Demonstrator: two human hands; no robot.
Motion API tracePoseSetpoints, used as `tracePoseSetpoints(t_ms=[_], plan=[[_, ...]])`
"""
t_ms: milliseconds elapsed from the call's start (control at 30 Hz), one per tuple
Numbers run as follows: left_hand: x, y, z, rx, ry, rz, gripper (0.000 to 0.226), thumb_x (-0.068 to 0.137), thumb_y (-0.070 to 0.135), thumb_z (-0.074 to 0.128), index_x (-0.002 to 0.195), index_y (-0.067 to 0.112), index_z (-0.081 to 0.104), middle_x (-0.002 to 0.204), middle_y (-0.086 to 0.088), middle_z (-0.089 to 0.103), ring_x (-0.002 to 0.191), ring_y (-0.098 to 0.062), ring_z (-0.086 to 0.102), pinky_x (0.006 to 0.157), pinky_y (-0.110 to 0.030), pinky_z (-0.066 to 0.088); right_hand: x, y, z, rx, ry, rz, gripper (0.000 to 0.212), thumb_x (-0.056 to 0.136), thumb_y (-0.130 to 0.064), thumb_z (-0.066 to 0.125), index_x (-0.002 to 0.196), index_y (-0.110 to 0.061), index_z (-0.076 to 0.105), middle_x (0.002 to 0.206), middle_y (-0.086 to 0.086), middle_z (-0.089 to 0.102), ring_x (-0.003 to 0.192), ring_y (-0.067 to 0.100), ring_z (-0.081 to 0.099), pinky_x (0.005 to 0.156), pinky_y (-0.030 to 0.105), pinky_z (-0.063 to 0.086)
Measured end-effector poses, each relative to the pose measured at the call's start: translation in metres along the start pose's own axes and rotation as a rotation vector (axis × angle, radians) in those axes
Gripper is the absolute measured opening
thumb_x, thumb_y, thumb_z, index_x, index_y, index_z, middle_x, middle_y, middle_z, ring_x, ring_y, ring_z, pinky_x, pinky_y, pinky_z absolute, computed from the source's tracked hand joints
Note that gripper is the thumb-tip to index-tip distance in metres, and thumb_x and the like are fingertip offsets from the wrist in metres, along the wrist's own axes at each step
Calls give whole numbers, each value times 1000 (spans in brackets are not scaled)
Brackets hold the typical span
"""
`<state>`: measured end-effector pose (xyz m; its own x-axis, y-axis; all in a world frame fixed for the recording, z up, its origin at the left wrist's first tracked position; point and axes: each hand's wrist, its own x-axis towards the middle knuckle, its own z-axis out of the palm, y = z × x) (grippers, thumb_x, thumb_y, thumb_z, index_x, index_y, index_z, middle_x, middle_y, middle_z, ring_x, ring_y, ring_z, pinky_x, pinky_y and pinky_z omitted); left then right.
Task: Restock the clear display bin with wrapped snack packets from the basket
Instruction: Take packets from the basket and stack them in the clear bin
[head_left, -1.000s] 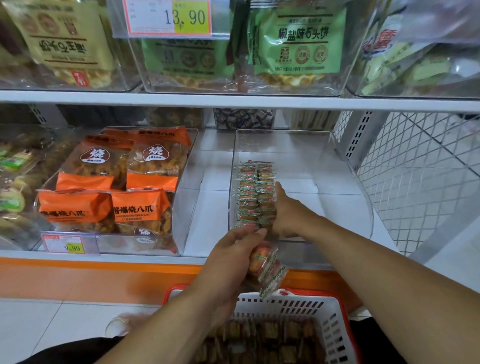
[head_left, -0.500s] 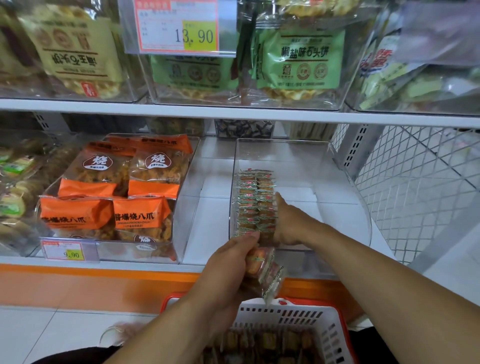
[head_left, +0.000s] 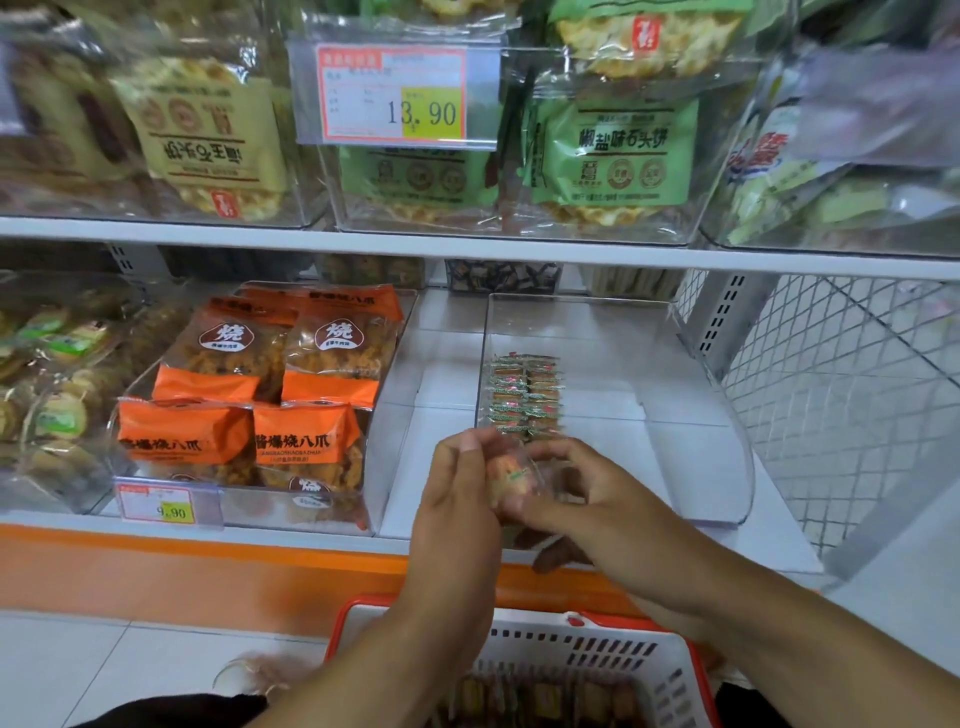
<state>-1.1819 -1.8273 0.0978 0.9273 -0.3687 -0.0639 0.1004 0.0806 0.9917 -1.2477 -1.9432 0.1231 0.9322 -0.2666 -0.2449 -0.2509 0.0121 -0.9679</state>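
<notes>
Both hands (head_left: 524, 499) curled, pinching snack packets (head_left: 511, 475)

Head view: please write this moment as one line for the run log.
hands: left and right hold snack packets | clear bin: one row stocked | basket: packets remain

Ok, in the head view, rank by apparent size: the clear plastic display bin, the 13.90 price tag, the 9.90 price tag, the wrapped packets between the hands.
Largest to smallest:
clear plastic display bin
13.90 price tag
9.90 price tag
wrapped packets, roughly alike with the small tag; partly covered, so unsure.
</notes>
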Motion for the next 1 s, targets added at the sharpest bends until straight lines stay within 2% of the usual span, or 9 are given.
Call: tracePoseSetpoints(t_ms=[67, 133, 267, 367, 500, 600, 700, 800, 1000], plan=[[3, -1, 2, 26, -53, -14, 35, 111, 18, 36, 110, 38, 65, 94, 29, 71, 87, 4, 71, 65, -15, 57, 0, 0, -7, -137, 91, -101, 54, 78, -34, 83, 121, -44, 51, 103, -16, 69, 87, 3, 72, 73, 21, 59], [2, 1, 2, -42, -104, -124, 28, 108, 36, 44, 109, 38, 71, 93, 21, 76, 90, -2, 73, 79, -24, 59, -2, -1, -13, -384, 227, -289, 58, 70, -45, 83, 115, -50, 47, 104, -34, 61, 94, -12, 63, 72, 6, 51], [5, 14, -8, -272, -357, -401, 65, 90, 78, 42, 96, 27, 82, 99, -3, 77, 86, -18, 72, 83, -37, 52, -2, -6, -22, -709, 280, -661, 64, 72, -2, 82, 113, -42, 53, 114, -28, 54, 112, -6, 54, 89, 2, 40], [10, 19, -13, -259, -441, -409, 55, 91, 69, 50, 107, 25, 80, 109, -8, 75, 94, -22, 67, 87, -39, 49, -3, -5, -26, -730, 234, -769, 69, 69, 8, 81, 114, -38, 55, 124, -24, 51, 121, -1, 51, 95, 5, 39], [11, 22, -15, -266, -387, -349, 30, 91, 44, 61, 101, 24, 82, 100, -6, 76, 89, -18, 68, 91, -41, 47, -5, -6, -26, -656, 192, -681, 69, 76, 9, 77, 112, -46, 55, 136, -29, 43, 132, -7, 42, 102, 7, 39], [9, 21, -16, -317, -334, -241, 29, 81, 39, 68, 100, 21, 80, 94, -8, 76, 77, -15, 71, 80, -37, 46, -8, -7, -29, -391, 94, -475, 69, 79, 3, 66, 121, -50, 52, 134, -27, 53, 128, 0, 52, 105, 31, 49], [9, 20, -14, -328, -224, -166, 50, 70, 39, 74, 113, 15, 75, 99, -11, 78, 81, -17, 73, 78, -33, 53, -9, -12, -29, -46, 108, -262, 46, 75, -34, 72, 115, -52, 59, 122, -23, 66, 113, 4, 66, 97, 43, 55], [6, 18, -12, -302, -220, -122, 56, 76, 31, 73, 128, 14, 64, 108, -13, 78, 94, -21, 76, 74, -26, 59, -10, -11, -31, 62, 16, -62, 56, 70, -67, 80, 117, -41, 64, 111, -11, 75, 100, 11, 73, 80, 36, 61], [4, 14, -12, -285, -317, -63, 35, 82, 12, 79, 116, 20, 75, 119, -10, 75, 108, -26, 73, 83, -25, 59, -3, -7, -32, 265, -3, -42, 30, 90, -22, 69, 118, -13, 71, 107, 14, 76, 96, 30, 75, 69, 29, 60]])
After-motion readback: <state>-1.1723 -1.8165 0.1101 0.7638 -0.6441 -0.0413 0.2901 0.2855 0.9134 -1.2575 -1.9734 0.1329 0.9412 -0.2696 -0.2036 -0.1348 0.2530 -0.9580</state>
